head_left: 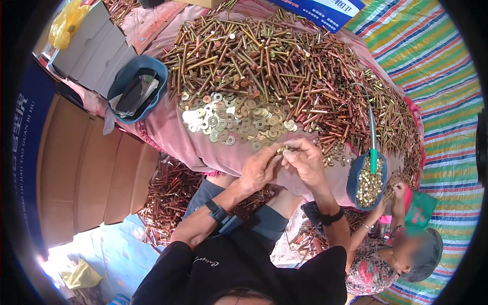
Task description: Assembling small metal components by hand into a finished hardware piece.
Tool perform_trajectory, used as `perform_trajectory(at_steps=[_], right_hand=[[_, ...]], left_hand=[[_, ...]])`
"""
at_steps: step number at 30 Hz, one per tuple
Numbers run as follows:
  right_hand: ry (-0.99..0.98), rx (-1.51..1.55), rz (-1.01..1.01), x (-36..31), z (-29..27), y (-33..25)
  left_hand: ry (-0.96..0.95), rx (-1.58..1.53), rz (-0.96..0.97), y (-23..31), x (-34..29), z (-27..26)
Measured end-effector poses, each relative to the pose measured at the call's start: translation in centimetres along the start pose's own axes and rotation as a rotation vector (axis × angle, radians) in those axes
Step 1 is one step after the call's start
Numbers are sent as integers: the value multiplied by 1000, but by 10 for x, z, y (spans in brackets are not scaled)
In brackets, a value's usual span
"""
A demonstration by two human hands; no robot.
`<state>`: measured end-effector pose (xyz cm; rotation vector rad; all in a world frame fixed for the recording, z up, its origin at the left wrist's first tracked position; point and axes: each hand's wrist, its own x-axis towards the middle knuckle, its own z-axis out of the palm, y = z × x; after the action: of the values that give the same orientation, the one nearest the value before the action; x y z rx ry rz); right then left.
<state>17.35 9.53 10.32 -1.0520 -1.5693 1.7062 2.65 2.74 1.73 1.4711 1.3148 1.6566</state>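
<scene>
My left hand and my right hand meet over the pink cloth, fingertips almost touching. Both are closed in a pinch on a small brass-coloured metal part, too small and covered to tell its exact kind. Just beyond them lies a spread of flat, pale gold washers. Behind the washers rises a big heap of long coppery and brassy bolts. A few small loose metal pieces lie right of my right hand.
A blue scoop-shaped tub of small brassy pieces stands right, a green-handled tool in it. Beside it a co-worker's hand touches the heap. At left are a blue basin holding a phone and cardboard boxes.
</scene>
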Motion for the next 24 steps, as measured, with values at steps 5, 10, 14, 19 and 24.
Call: perform_trajectory(at_steps=[5, 10, 14, 19, 24], right_hand=[[25, -109, -4, -4, 2, 9], [102, 0, -95, -5, 2, 13], [172, 50, -96, -3, 9, 7], [161, 29, -25, -7, 6, 5], [97, -54, -95, -11, 8, -2]], left_hand=[[20, 16, 35, -6, -2, 1], [5, 9, 12, -2, -1, 1], [-11, 13, 8, 1, 0, -2], [-2, 24, 22, 0, 0, -1], [-19, 6, -9, -1, 0, -2]])
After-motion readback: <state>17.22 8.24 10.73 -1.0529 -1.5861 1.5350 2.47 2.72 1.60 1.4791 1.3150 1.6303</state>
